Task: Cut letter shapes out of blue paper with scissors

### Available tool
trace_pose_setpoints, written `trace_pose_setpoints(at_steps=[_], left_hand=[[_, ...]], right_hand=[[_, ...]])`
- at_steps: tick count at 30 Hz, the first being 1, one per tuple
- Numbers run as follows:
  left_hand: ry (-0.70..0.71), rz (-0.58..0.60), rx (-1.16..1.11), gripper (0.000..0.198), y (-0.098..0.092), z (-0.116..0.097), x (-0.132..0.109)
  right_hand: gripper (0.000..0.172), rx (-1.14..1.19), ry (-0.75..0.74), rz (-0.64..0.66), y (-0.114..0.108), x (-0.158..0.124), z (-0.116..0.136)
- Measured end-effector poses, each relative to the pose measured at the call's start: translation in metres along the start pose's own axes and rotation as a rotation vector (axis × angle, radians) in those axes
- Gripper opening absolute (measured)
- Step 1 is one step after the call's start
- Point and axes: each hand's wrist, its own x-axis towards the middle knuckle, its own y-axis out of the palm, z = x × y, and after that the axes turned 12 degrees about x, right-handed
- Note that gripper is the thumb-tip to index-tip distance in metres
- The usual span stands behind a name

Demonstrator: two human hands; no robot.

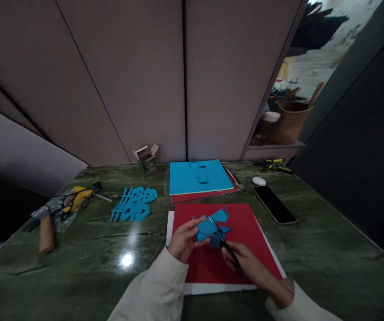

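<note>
The left hand is half closed and pinches the folded blue paper between thumb and fingers. The right hand is curled around the black handles of the scissors, and the blades go into the paper from the near side. The paper is held in the air, just above the red sheet, near the middle of the green stone table. A white sheet lies under the red sheet.

For a clean cut, it is better to turn the paper with the left hand and to keep the scissors quite steady. The folded layers should stay pressed together, so they do not slide.

To the left lie the blue cut pieces, and at the far side there is a stack of blue paper. On the right is a phone.
</note>
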Motion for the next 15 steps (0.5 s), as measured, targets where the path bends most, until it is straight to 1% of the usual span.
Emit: trace_pose_setpoints(at_steps=[6, 11, 15], left_hand=[[0.007, 0.014, 0.002, 0.038, -0.0010, 0.0010, 0.0008], [0.006, 0.011, 0.000, 0.037, -0.0004, 0.0002, 0.0001], [0.012, 0.013, 0.001, 0.038, -0.0007, 0.0006, 0.0000]], right_hand=[[0.042, 0.001, 0.023, -0.014, 0.0002, 0.0004, -0.0010], [0.039, 0.000, 0.013, -0.006, -0.0026, 0.0022, -0.0076], [0.039, 0.020, 0.025, -0.001, -0.0020, 0.0016, -0.0056]])
